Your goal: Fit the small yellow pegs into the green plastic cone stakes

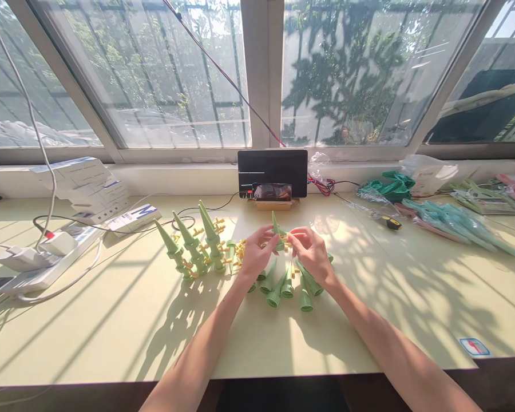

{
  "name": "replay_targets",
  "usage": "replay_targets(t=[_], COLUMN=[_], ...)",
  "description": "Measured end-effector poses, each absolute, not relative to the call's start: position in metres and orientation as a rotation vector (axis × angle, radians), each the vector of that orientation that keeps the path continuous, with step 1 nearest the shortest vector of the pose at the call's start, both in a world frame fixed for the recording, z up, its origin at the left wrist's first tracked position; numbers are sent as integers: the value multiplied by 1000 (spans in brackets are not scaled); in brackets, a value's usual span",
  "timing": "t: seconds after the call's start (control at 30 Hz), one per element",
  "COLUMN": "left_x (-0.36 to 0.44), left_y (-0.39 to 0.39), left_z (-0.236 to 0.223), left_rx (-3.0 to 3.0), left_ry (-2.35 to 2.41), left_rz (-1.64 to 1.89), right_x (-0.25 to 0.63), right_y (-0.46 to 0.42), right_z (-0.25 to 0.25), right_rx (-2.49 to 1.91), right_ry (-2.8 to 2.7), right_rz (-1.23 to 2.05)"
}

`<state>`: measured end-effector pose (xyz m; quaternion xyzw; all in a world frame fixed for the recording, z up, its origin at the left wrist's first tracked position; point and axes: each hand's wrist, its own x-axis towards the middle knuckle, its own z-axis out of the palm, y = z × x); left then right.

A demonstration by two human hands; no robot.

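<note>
My left hand (256, 252) and my right hand (309, 250) meet over the table's middle, both pinched on one green plastic cone (277, 229) that points upward between them. Below my hands lie several loose green cones (283, 284) on their sides. To the left stand three upright green cones (194, 246) fitted with small yellow pieces. A scatter of small yellow parts (239, 249) lies between those cones and my left hand.
A black tablet (272, 170) with a phone (272, 191) leaning on it stands at the back. A power strip (38, 260), cables and boxes (92, 186) sit at left. Plastic bags of teal parts (450, 222) and a small yellow-black tool (392, 223) lie at right.
</note>
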<state>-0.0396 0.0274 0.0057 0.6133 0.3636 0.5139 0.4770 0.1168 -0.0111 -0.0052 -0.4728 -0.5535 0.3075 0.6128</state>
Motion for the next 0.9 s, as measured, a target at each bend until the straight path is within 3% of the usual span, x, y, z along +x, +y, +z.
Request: replay_targets(t=[0.37, 0.9], left_x=[-42, -42], left_y=[26, 25], left_z=[9, 10], left_rx=[1501, 1552], left_ry=[928, 981], left_rz=[1275, 1179], right_x=[119, 121], right_y=[-5, -10], right_z=[-5, 3], right_rx=[-1084, -1113], right_ry=[-1229, -1178], right_rz=[1092, 1056])
